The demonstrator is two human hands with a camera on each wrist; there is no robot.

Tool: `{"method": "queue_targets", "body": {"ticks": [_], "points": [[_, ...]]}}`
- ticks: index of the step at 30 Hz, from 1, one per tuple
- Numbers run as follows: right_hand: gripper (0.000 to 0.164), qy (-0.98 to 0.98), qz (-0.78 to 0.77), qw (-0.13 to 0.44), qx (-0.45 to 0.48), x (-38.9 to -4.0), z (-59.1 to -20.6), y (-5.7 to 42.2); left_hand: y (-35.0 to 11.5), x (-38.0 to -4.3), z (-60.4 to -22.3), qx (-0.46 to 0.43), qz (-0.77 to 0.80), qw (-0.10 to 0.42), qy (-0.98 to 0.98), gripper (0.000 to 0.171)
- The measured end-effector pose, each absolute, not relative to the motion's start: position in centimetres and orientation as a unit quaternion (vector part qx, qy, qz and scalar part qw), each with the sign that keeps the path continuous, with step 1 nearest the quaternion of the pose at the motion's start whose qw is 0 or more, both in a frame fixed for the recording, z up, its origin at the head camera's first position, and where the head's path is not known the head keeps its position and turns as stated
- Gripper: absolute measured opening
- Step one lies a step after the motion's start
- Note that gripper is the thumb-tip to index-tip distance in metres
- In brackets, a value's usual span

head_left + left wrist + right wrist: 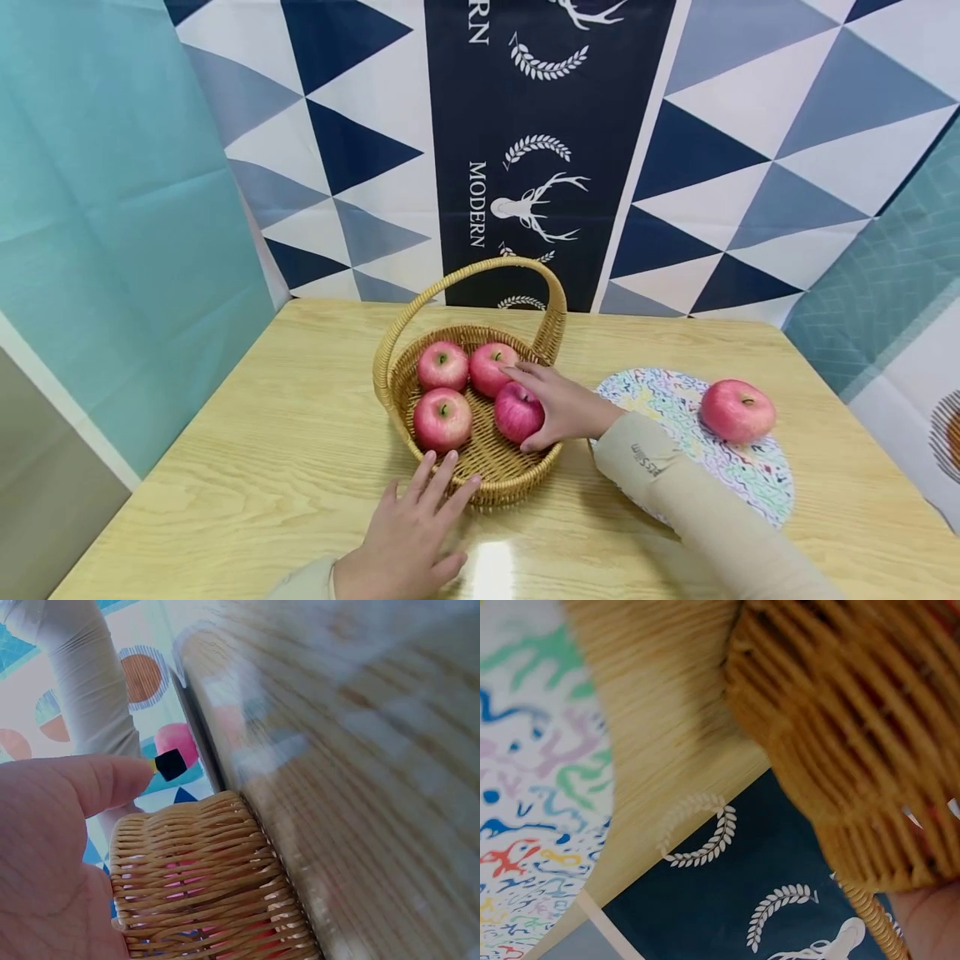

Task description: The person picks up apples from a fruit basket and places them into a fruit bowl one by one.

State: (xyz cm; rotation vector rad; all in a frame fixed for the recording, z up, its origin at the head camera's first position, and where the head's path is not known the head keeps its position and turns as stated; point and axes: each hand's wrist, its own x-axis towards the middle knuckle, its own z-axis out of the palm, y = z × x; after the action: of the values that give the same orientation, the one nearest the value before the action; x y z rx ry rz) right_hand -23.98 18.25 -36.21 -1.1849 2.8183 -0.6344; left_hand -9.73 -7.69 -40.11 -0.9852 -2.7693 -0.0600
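In the head view a wicker basket (498, 490) with a tall arched handle (457, 273) stands on the table. Several red apples are inside, among them one at the back left (442, 365), one at the back (491, 367) and one at the front left (442, 421). My right hand (564, 404) reaches over the right rim and grips a darker apple (516, 414) at the basket's right side. The left hand (408, 533) has its fingers spread, fingertips right at the front rim. From the left wrist, the woven wall (199, 874) shows beside the palm (45, 847).
A round plate (761, 479) with a multicoloured squiggle pattern lies right of the basket, under my right forearm. One apple (737, 411) sits on it. Patterned cloth (360, 150) hangs behind the wooden table (277, 450).
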Motion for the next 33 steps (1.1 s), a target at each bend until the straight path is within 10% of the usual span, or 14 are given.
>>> {"method": "queue_targets", "body": {"ticks": [33], "points": [[0.088, 0.875, -0.237, 0.054, -0.418, -24.0, -36.1, 16.4, -7.7, -9.5, -39.9, -0.331, -0.021, 0.078, -0.940, 0.081]]}}
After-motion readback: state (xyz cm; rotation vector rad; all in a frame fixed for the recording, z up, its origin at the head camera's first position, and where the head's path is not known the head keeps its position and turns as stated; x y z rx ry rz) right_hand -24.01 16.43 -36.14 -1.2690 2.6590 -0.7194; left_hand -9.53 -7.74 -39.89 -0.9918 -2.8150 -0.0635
